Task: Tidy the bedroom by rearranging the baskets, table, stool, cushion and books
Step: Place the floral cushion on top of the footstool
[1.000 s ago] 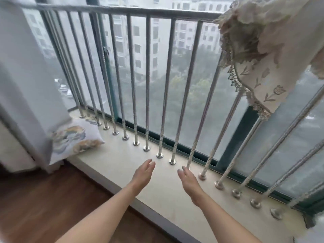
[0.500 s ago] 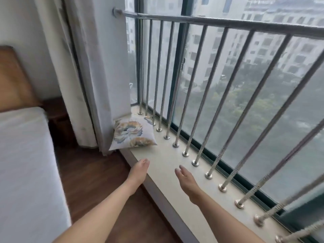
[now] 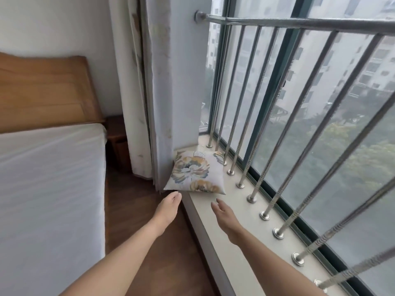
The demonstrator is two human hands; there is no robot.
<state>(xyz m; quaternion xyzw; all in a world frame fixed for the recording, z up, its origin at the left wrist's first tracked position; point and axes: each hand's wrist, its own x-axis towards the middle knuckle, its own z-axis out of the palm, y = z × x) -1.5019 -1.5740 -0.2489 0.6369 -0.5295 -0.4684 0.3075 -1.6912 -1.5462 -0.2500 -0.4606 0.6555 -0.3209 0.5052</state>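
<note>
Two empty hands are out in front of you: your left hand [image 3: 166, 210] and right hand [image 3: 224, 216] both have straight fingers and hold nothing. The cushion [image 3: 195, 171] lies flat at the far end of the window sill [image 3: 245, 223], against the curtain [image 3: 162, 92]. Grip its two near corners and lift it away from the railing bars [image 3: 245, 116], so the curtain doesn't snag.

Bed [image 3: 49, 189], curtain [image 3: 149, 92], barred window [image 3: 299, 114]
</note>
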